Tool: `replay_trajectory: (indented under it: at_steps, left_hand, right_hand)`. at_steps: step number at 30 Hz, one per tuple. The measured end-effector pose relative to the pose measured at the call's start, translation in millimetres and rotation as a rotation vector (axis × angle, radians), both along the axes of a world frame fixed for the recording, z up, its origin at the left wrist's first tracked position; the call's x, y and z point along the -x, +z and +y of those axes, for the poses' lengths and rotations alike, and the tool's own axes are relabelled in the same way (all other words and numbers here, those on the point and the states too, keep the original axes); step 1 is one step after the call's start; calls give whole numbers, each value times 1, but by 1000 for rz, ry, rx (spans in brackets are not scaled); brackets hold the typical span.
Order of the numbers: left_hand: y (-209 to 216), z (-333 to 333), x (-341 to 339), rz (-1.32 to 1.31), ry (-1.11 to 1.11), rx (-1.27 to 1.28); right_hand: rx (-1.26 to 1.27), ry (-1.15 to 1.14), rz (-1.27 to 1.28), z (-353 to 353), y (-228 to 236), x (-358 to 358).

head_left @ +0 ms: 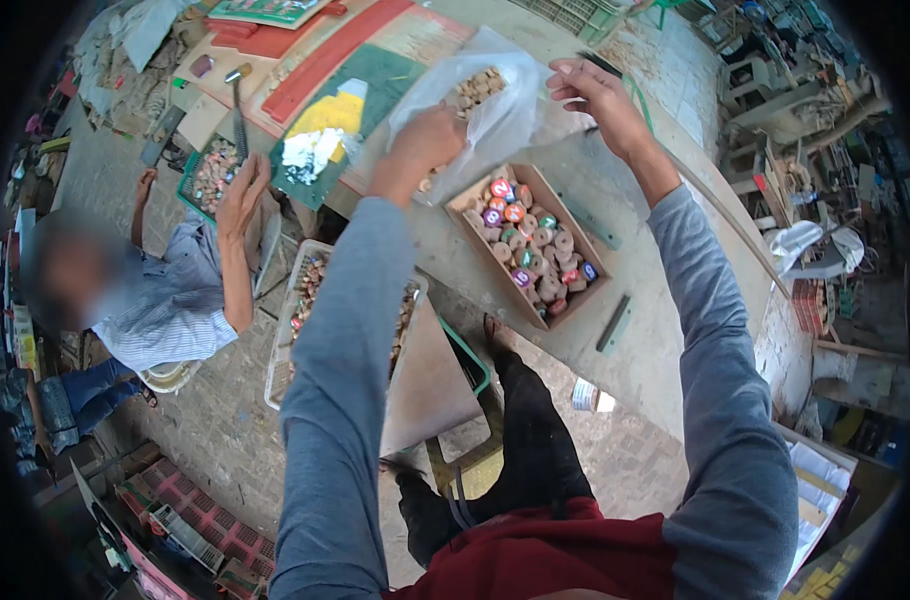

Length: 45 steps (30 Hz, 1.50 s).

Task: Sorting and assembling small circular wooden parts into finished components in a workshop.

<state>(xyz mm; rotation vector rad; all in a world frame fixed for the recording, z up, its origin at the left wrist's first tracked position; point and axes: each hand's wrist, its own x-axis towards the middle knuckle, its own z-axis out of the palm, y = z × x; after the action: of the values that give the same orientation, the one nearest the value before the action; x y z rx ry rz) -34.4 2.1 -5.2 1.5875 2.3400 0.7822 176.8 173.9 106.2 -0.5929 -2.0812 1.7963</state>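
A clear plastic bag [505, 55] lies slumped on the table, holding several small light-brown wooden pieces [478, 90]. My left hand [433, 138] is at the bag's near left side, its fingers curled; what they hold is hidden. Over the bag's right edge, my right hand [600, 100] hovers with fingers apart and nothing visible in them. Just in front of the bag stands a wooden box [462, 232], filled with round wooden pieces, some carrying coloured printed faces [515, 212].
At the left sits another person [175, 300], one hand raised near a green tray [187, 190] of small pieces. A white crate [275, 370] of similar pieces stands left of my legs. A dark metal strip [615, 324] lies right of the box. Red boards [325, 70] are farther back.
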Motion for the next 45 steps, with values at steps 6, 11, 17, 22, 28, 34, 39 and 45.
replay_trajectory:
  at_steps: [6,11,17,22,28,34,39,45]
  left_hand:
    - [53,-105,-79,-391,111,-467]
    - [24,-176,-180,-1003,219,-215]
    - [-10,-157,-271,-814,167,-360]
    - [-38,-148,-269,-539,172,-467]
    - [-52,-144,-258,-981,-76,-476]
    - [-62,-153,-253,-1345,77,-686]
    - [-36,-146,-290,-1093,101,-919]
    - [-54,-70,-269,-903,220,-960]
  right_hand:
    - [-321,63,-518,-37,-24,-91]
    - [-328,228,-669,-76,-56,-138]
    - [437,-39,-393,-99,-77,-152]
    - [484,-13,-189,-117,-72,-163]
    - [416,-83,-24,-96,-84,-196]
    - [68,-266,15,-93,-53,-224]
    - [-190,-374,-15,-79,-58,-221]
    - [-337,-323,-32,-100,-44,-199]
